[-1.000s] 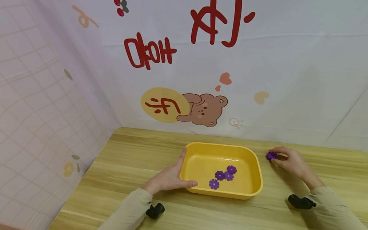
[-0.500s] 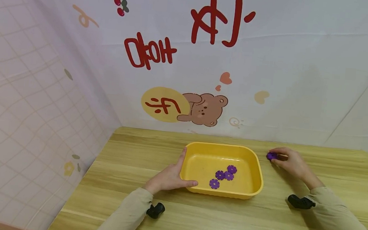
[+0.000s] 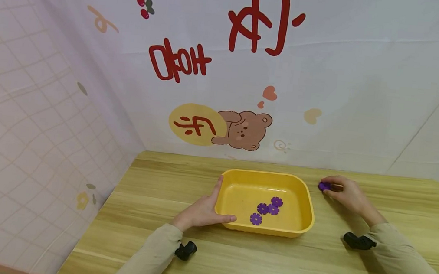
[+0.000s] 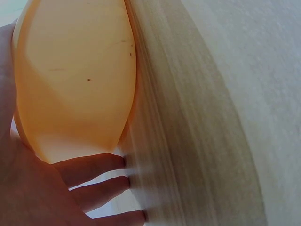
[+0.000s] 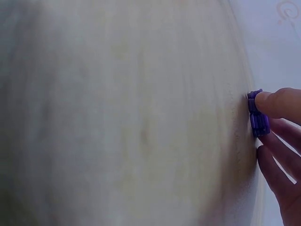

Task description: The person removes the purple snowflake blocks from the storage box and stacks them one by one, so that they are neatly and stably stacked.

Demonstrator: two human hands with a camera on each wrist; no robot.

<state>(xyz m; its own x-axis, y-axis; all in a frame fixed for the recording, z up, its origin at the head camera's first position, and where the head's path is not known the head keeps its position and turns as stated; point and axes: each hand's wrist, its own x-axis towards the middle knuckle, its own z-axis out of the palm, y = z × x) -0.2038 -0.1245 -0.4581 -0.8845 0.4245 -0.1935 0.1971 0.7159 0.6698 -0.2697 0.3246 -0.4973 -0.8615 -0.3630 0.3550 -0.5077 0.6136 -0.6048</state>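
Note:
My left hand (image 3: 201, 209) holds the left end of a yellow plastic basin (image 3: 307, 205). Its thumb lies over the front rim, and its other fingers spread along the outer wall in the left wrist view. Inside the basin several purple notched snowflake discs (image 3: 256, 219) lie flat, some overlapping. Right of the basin, my right hand (image 3: 349, 194) pinches a small stack of purple snowflake discs (image 3: 324, 186) between thumb and fingers, at the tabletop. In the right wrist view the stacked discs (image 5: 259, 122) show edge-on; how many there are is hard to tell.
The wood-grain table (image 3: 255, 262) ends at a printed cloth wall (image 3: 361, 123) behind the basin. A second cloth wall (image 3: 29, 116) stands along the left. Black wrist devices (image 3: 359, 241) sit at both sleeves.

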